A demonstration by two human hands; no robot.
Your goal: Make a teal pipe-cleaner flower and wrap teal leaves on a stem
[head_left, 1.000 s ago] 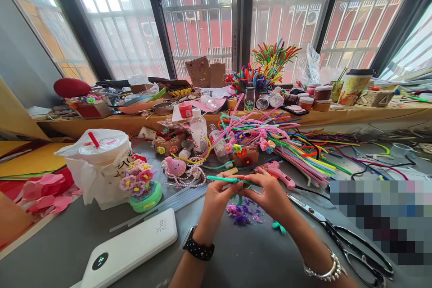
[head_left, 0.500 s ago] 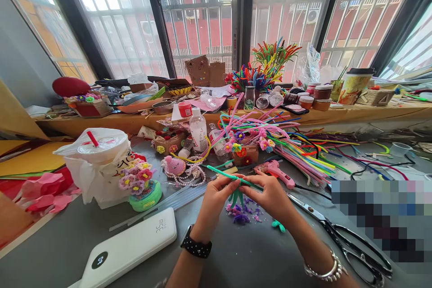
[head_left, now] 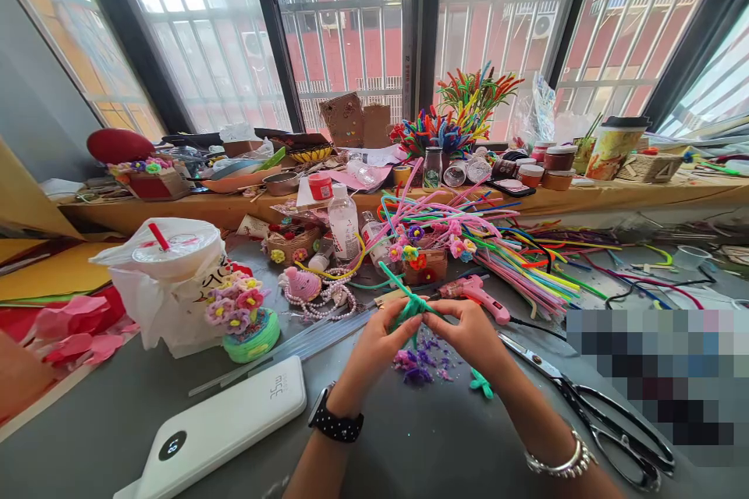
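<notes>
Between my two hands is a green pipe cleaner (head_left: 417, 304), bent into a bunch of loops with one straight end sticking up to the left. My left hand (head_left: 378, 343) pinches it from the left, thumb against fingers. From the right, my right hand (head_left: 465, 331) grips the same piece with its fingertips. Purple and pink fuzzy scraps (head_left: 418, 366) lie on the table just below the hands. A small green looped pipe-cleaner piece (head_left: 481, 383) rests beside my right wrist.
Large scissors (head_left: 591, 398) lie at the right, near a pink glue gun (head_left: 477, 295). Many coloured pipe cleaners (head_left: 515, 265) are heaped behind. To the left are a white power bank (head_left: 228, 425), a flower pot craft (head_left: 249, 320) and a bagged drink cup (head_left: 175, 257).
The green pipe cleaner, held stretched out across the fingers before, is now gathered into a looped bunch. Its free end points more steeply upward. Both hands stay in nearly the same place.
</notes>
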